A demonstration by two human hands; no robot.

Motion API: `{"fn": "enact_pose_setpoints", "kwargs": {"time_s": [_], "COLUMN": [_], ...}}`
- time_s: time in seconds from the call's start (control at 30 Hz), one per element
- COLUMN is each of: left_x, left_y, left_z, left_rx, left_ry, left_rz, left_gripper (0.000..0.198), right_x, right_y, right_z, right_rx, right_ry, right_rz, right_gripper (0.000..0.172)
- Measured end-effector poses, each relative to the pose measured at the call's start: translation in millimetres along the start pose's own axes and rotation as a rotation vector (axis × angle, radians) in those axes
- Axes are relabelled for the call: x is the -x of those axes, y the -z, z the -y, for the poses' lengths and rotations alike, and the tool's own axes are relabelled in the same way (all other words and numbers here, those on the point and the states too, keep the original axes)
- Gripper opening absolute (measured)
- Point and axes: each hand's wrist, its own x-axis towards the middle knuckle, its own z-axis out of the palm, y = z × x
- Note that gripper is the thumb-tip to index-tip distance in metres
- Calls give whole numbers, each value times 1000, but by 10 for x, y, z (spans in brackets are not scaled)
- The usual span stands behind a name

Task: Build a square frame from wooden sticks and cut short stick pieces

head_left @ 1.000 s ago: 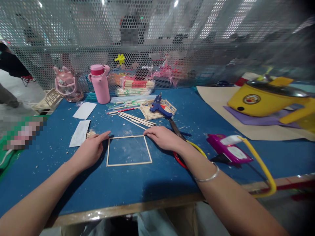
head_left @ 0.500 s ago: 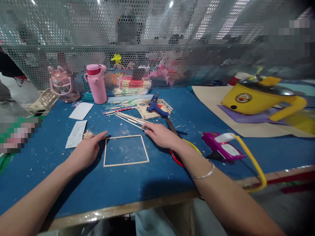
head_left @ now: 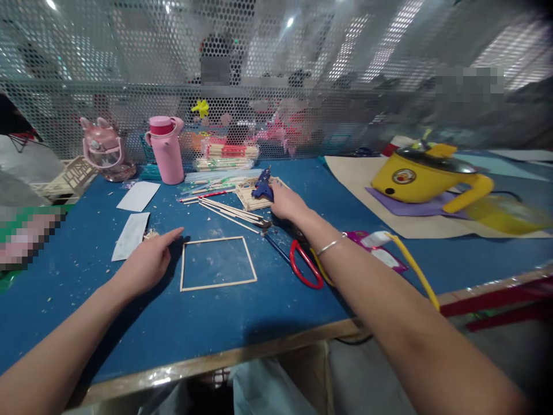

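the left hand (head_left: 144, 262) is pointing, gripping nothing, beside the stick frame (head_left: 218, 285), whose four sides are already meeting near the surface's (head_left: 173, 328) front edge. loose sticks (head_left: 233, 209) are lying unjoined behind. toward the back edge, the right hand (head_left: 288, 202) is touching the glue gun (head_left: 262, 189), grip unclear.

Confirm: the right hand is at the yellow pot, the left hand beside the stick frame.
Wrong about the right hand: the head view shows it at the blue glue gun. The left hand is indeed beside the stick frame.
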Motion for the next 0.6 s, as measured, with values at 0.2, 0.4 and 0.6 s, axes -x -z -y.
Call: {"fn": "enact_pose_setpoints", "kwargs": {"time_s": [0.2, 0.4, 0.6], "left_x": [-3, 4, 7], "left_y": [19, 35, 35], "left_z": [7, -11, -27], "left_rx": [-25, -36, -12], "left_ry": [4, -17, -21], "left_rz": [-16, -53, -43], "left_gripper": [52, 51, 50], "right_x": [-53, -121, -160], "right_y": [-79, -99, -136], "right_z": [-94, -151, -231], "right_rx": [-31, -167, -402], "right_ry": [-135, -132, -135], "right_rz": [-113, -204, -328], "right_gripper": [55, 50, 23]}}
